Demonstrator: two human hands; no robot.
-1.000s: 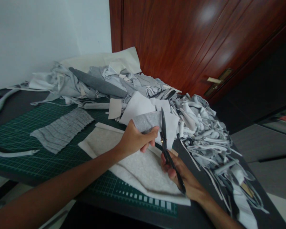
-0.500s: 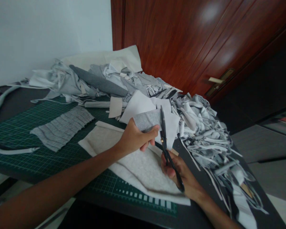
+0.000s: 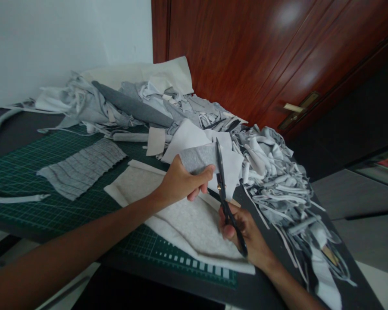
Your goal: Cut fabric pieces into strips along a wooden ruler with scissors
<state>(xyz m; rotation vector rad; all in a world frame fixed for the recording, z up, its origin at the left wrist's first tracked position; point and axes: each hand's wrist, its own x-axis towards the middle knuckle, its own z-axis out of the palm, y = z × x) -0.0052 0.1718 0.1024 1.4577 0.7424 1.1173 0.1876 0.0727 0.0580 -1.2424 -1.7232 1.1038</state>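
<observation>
My left hand (image 3: pixel 184 183) pinches a small piece of grey felt-like fabric (image 3: pixel 197 158) between thumb and fingers. My right hand (image 3: pixel 237 228) grips black-handled scissors (image 3: pixel 222 191), whose dark blades point up at the right end of the grey piece. White fabric pieces (image 3: pixel 185 142) lie behind it. Below both hands spreads a large off-white padded fabric sheet (image 3: pixel 189 226), and the hands hover just above it. The scissor handles are partly hidden by my right fingers.
A green cutting mat (image 3: pixel 26 183) carries a pleated grey fabric piece (image 3: pixel 80 170). A heap of grey and white fabric strips (image 3: pixel 271 181) rises to the right, with more scraps along the wall (image 3: pixel 51 47). A wooden door (image 3: pixel 233 56) stands behind the dark table.
The whole view has shifted slightly, and the table sits a little higher in the frame. Both hands keep their hold, and the scissors lean a little more to the left.
</observation>
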